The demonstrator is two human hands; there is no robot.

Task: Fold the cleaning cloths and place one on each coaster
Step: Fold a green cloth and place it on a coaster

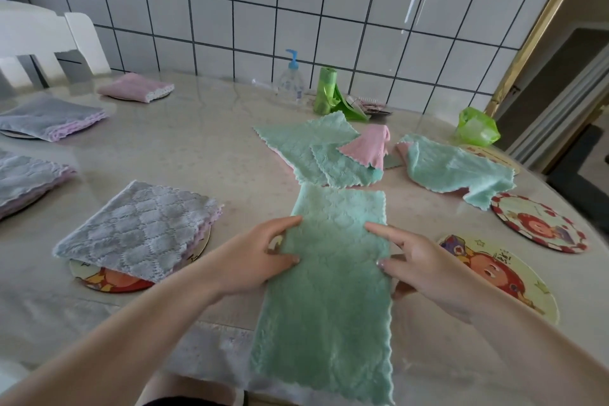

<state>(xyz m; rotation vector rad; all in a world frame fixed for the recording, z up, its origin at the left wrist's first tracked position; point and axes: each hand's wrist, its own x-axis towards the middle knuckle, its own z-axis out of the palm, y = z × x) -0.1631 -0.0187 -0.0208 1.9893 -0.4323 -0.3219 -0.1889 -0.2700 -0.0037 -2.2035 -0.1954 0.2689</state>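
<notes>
Green cloth (329, 290), folded into a long strip, lies on the counter (204, 155) right in front of the person, its near end hanging over the counter's edge. The left hand (263, 260) pinches the strip's left edge, its fingers (286, 224) on top and the thumb lower down on the fabric. The right hand (425, 270) grips the right edge the same way, forefinger stretched across the top and thumb pressing onto the cloth, the other fingers tucked beneath the edge.

Just beyond the strip, a loose heap of green cloths (306, 148) with a pink one (369, 145) lies unfolded, touching its far end. Further right another green cloth (458, 171) is spread crumpled, partly over a coaster. Two bare cartoon coasters sit to the right: the near coaster (514, 277) just beside the right hand, the red-rimmed coaster (540, 227) behind it.

To the left, a folded grey cloth (138, 231) rests on a coaster (108, 280). More folded cloths lie further left, and a folded pink cloth (135, 87) sits near the back corner.

By the tiled wall (296, 3) stand a pump bottle (291, 79) and a green roll (324, 89). A green plastic bag (478, 128) lies at the far right.
</notes>
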